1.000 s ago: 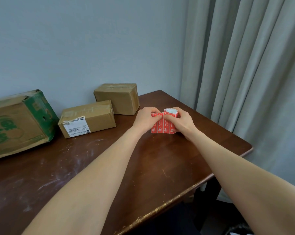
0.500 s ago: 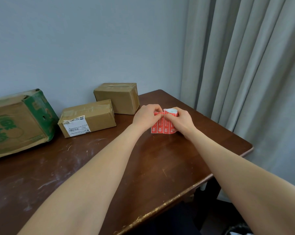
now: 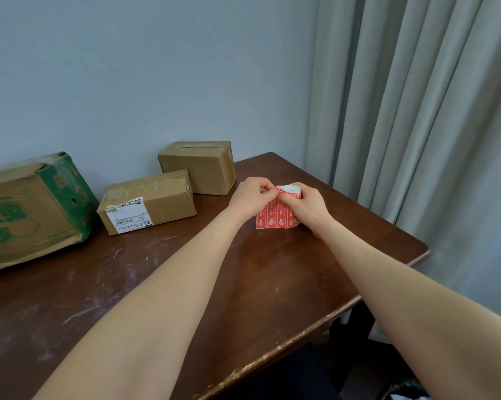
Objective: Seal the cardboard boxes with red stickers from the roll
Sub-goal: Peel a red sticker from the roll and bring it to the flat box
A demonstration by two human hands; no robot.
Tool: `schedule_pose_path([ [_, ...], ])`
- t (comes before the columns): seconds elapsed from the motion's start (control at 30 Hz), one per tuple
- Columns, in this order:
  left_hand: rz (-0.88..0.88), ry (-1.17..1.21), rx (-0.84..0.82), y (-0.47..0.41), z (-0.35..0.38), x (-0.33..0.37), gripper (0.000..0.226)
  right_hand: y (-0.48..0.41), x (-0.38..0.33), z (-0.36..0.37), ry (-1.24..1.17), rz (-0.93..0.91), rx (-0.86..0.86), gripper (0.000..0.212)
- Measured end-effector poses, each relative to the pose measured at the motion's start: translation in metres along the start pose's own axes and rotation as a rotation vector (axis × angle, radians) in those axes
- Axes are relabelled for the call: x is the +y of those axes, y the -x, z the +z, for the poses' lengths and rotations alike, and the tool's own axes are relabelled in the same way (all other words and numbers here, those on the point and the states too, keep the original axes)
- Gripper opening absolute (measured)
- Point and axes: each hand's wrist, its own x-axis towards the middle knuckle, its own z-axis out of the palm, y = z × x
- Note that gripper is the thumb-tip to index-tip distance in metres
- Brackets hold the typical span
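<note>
Red sticker strip point(image 3: 273, 217) hangs off the roll point(image 3: 290, 189) gripped in the right hand point(image 3: 305, 207). Left hand point(image 3: 250, 197) fingertips pinch its top edge, and the cardboard boxes point(image 3: 146, 204) sit well off left.

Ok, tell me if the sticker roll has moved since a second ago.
No. The sticker roll stays the same gap right of the rear cardboard box.
</note>
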Motion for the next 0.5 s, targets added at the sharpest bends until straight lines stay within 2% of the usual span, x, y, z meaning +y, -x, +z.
schedule_pose_path([
  [0.23,-0.082,0.105,-0.004,0.0018,0.0032,0.0028,0.020,-0.0001,0.0005,0.0003,-0.022,0.023,0.005,0.037],
  [0.5,-0.158,0.186,0.015,0.0015,0.0093,0.0029,0.023,-0.0023,0.0009,-0.0001,0.011,0.020,0.008,0.029],
])
